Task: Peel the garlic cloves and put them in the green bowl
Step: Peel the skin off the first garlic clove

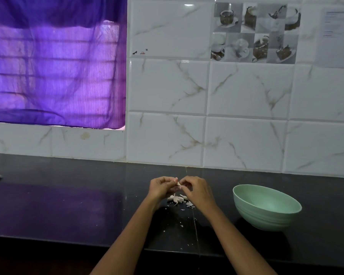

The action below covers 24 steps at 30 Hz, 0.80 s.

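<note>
Left hand (pixel 160 187) and right hand (pixel 195 190) up close together over the dark worktop (pixel 68 205), fingers of both curled in, pinching one small pale garlic clove (pixel 178 183) between the fingertips. Just beneath, a loose scatter of papery skins (pixel 179 199) on the worktop, flecks trailing nearer. Off to the right, well apart from both hands, a pale green bowl (pixel 266 207), upright, inside bare where visible.
</note>
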Each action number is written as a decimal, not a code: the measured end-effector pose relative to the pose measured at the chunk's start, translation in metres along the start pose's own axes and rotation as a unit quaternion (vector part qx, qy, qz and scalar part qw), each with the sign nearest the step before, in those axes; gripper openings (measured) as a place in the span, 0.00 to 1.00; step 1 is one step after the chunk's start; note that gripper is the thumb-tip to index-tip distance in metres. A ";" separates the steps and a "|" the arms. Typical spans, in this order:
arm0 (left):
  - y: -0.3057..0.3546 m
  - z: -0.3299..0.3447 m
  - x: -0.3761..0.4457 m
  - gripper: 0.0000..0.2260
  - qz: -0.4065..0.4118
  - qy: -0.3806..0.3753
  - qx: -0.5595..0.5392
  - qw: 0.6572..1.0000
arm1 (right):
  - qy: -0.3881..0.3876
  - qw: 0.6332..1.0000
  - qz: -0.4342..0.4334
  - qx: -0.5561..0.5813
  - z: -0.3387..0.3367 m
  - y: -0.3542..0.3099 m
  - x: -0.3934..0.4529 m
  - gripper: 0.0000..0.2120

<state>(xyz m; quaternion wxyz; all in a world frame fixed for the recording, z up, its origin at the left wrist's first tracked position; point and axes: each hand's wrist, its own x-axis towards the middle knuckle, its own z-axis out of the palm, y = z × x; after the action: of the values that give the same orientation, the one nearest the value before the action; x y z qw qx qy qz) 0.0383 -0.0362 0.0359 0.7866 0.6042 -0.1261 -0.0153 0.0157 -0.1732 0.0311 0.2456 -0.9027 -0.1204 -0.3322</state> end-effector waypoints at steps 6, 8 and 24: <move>0.001 0.000 0.000 0.06 -0.003 -0.026 0.011 1.000 | 0.033 0.997 0.055 0.042 -0.004 -0.002 0.002 0.02; -0.001 -0.001 0.001 0.07 -0.002 -0.035 0.012 0.999 | 0.042 0.992 0.078 0.093 -0.004 -0.001 0.001 0.04; -0.002 -0.003 0.004 0.03 -0.038 0.011 -0.051 0.998 | -0.002 0.986 0.061 0.157 -0.001 -0.001 0.004 0.11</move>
<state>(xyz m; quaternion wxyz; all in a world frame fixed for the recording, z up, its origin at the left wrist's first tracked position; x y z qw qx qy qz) 0.0427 -0.0346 0.0342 0.8167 0.5676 -0.0939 -0.0450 0.0179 -0.1729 0.0346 0.4037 -0.8592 -0.1162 -0.2921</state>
